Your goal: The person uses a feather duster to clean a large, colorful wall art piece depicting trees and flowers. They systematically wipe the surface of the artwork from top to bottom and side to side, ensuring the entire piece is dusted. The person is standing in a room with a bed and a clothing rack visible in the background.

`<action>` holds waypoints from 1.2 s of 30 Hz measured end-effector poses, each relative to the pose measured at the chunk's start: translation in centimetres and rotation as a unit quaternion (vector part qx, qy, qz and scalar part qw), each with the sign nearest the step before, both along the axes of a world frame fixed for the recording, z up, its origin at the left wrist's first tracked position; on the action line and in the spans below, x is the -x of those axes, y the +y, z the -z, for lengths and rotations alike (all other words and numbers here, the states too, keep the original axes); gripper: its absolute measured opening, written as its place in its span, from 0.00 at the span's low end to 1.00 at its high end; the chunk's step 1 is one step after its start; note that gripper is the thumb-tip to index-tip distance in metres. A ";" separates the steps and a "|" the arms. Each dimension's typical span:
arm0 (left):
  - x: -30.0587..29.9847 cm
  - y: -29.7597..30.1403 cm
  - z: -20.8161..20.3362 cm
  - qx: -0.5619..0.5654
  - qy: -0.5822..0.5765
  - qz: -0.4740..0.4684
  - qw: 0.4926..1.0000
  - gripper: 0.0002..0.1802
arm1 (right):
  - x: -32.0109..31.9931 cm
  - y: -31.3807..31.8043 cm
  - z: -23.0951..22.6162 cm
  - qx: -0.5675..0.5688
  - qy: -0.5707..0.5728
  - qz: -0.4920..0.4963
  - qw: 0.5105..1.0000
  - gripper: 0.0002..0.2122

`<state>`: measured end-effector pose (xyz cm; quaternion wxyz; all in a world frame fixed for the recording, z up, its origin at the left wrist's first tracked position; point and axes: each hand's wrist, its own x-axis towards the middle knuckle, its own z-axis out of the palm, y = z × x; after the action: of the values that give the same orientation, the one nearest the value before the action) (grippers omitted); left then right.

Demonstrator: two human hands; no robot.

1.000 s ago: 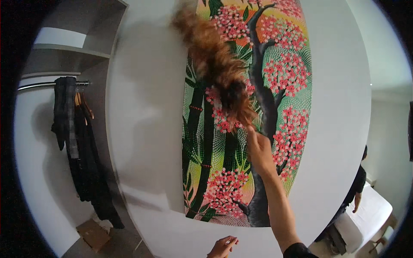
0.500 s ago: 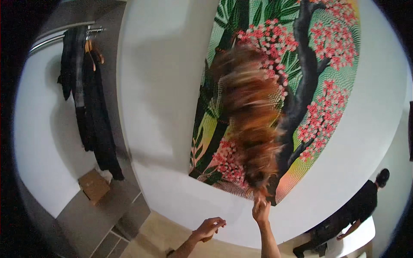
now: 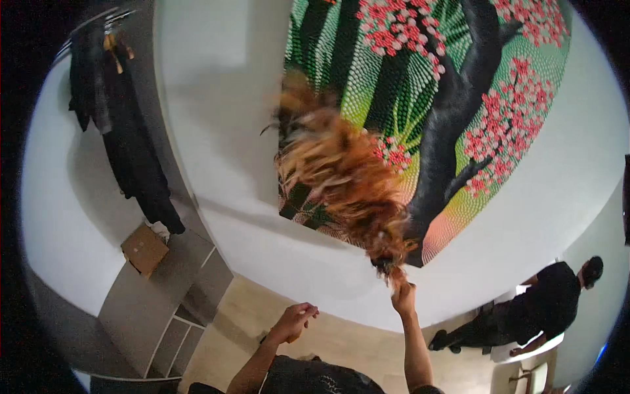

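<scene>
My right hand (image 3: pixel 404 299) is closed around the lower end of a feather duster (image 3: pixel 341 171) with long brown and orange feathers. Blurred by motion, the feathers slant up to the left across the lower left part of a large painting (image 3: pixel 440 125) and overlap its left edge. The painting shows dark trunks, green leaves and pink blossoms. Its lower edge is slightly above my right hand. My left hand (image 3: pixel 294 322) is held in the air lower left, apart from the duster, its fingers curled in and nothing visible in them.
On the left, dark clothes (image 3: pixel 134 144) hang in an open wardrobe above a cardboard box (image 3: pixel 145 249) on a grey cabinet (image 3: pixel 125 315). A person in black (image 3: pixel 548 302) stands at the right near a white piece of furniture (image 3: pixel 525 348). Pale floor (image 3: pixel 243 315) lies below.
The duster has swung left over the painting toward its left edge. The view has shifted, and more of my torso and the floor shows. The person at the right has turned.
</scene>
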<state>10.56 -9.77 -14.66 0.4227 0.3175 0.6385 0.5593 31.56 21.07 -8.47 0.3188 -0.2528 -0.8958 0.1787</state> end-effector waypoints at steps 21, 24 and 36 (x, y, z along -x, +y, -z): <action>-1.8 0.3 -2.3 0.030 -0.008 0.013 0.999 0.18 | -1.2 1.9 2.2 0.029 0.177 0.056 0.982 0.07; -1.4 0.6 -0.8 -0.055 -0.047 0.032 0.997 0.17 | -1.2 3.0 3.8 -0.034 0.195 0.037 0.980 0.06; -1.4 1.6 -1.3 0.009 -0.059 0.030 0.998 0.18 | -0.1 0.6 1.3 0.078 0.011 -0.022 0.997 0.08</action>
<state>11.91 -8.18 -13.38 0.4789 0.2992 0.6076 0.5586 31.61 21.65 -9.72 0.3039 -0.2552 -0.8809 0.2578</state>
